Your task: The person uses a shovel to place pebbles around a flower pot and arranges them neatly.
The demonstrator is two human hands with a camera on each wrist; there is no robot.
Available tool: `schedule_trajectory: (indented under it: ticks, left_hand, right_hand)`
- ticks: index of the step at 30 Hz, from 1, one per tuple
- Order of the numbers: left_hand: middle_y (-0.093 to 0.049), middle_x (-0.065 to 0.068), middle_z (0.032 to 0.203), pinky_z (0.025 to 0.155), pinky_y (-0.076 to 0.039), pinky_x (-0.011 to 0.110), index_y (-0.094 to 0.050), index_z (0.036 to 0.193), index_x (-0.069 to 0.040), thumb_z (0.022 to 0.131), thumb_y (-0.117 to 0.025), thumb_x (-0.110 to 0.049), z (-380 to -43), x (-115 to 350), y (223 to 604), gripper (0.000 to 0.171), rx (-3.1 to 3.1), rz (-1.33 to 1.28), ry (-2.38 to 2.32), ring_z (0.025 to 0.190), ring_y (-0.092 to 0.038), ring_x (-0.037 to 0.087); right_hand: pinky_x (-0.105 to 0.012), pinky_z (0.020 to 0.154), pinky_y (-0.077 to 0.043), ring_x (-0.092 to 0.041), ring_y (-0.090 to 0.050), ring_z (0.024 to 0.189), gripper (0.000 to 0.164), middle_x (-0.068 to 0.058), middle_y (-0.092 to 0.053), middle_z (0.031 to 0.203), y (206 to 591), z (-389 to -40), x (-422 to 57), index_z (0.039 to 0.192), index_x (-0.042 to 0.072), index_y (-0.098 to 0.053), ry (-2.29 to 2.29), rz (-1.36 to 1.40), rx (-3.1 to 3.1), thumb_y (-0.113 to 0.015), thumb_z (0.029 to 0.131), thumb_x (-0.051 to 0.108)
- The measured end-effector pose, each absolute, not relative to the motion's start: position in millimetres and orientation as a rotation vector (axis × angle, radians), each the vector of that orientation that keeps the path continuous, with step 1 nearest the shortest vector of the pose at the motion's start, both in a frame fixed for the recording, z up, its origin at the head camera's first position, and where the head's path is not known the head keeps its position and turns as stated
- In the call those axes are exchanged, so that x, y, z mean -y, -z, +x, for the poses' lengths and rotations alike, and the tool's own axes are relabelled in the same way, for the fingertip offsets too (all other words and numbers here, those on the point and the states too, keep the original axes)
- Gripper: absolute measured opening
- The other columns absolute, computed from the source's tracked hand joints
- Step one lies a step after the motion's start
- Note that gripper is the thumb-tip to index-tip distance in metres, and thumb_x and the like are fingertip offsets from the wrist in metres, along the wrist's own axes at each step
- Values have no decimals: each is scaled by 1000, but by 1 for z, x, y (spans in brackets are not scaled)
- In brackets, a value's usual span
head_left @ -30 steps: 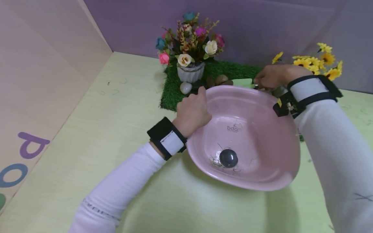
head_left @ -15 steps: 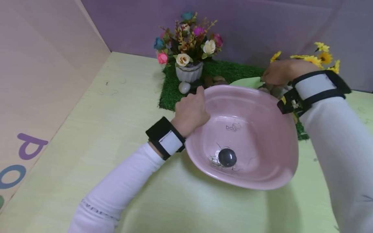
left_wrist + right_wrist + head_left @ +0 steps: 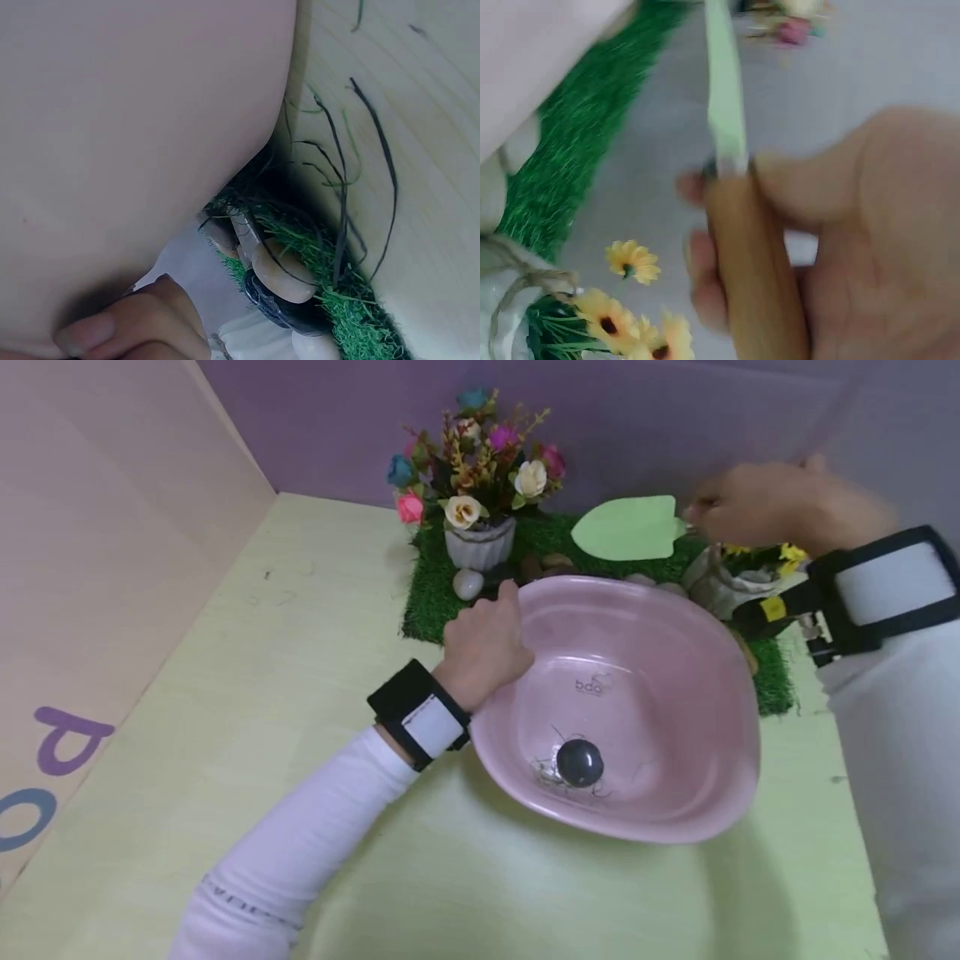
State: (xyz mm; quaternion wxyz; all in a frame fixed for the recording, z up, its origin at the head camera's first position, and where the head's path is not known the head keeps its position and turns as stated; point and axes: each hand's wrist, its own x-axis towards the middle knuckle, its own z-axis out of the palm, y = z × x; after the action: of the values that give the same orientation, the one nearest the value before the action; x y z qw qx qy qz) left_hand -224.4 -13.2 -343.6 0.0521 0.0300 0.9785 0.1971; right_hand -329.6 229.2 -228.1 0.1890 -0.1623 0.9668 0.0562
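Observation:
My left hand (image 3: pixel 486 647) grips the left rim of a pink basin (image 3: pixel 675 718), which tilts toward me. Inside the basin lie a dark round stone (image 3: pixel 580 763) and some loose grass strands. In the left wrist view, curled fingers (image 3: pixel 142 326) show under the basin's edge. My right hand (image 3: pixel 780 506) holds a garden trowel with a light green blade (image 3: pixel 626 529), raised over the back of the artificial turf. The right wrist view shows the fingers and thumb around its wooden handle (image 3: pixel 754 262).
A pot of mixed artificial flowers (image 3: pixel 480 545) stands on the turf (image 3: pixel 427 602) at the back. Several pebbles (image 3: pixel 468 584) lie beside it. A pot of yellow flowers (image 3: pixel 720 585) stands behind the basin's right side, partly hidden by my right arm. A wall (image 3: pixel 337 427) closes off the back.
My right hand has lifted the trowel up and to the right from behind the basin's far rim, so the whole blade now shows. The left hand keeps its hold on the basin.

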Motion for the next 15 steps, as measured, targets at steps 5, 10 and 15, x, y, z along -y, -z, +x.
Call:
schedule_trajectory:
  ticks: [5,10,15]
  left_hand:
    - [-64,16,91,58,-54,45,-44,128,-5,86,-65,-18,-225,14,343,48,-2977,92,-606,75,-66,33]
    - [-66,17,96,60,-55,46,-41,138,-4,87,-65,-20,-226,15,343,58,-2968,89,-596,78,-67,34]
    - [-66,17,95,61,-54,46,-39,140,-5,86,-63,-18,-227,13,344,61,-2951,91,-584,78,-66,34]
  right_hand:
    - [-62,91,-44,-46,-52,118,62,-29,-51,138,226,-328,-238,143,5,-47,-61,-631,-2576,-37,103,51]
    - [-71,101,-25,-34,-60,113,45,-9,-66,125,229,-314,-227,128,21,-64,-196,-749,-2488,-52,97,52]
    - [-60,96,-17,-27,-61,109,36,-1,-70,123,240,-293,-208,125,26,-67,-223,-809,-2483,-62,94,44]
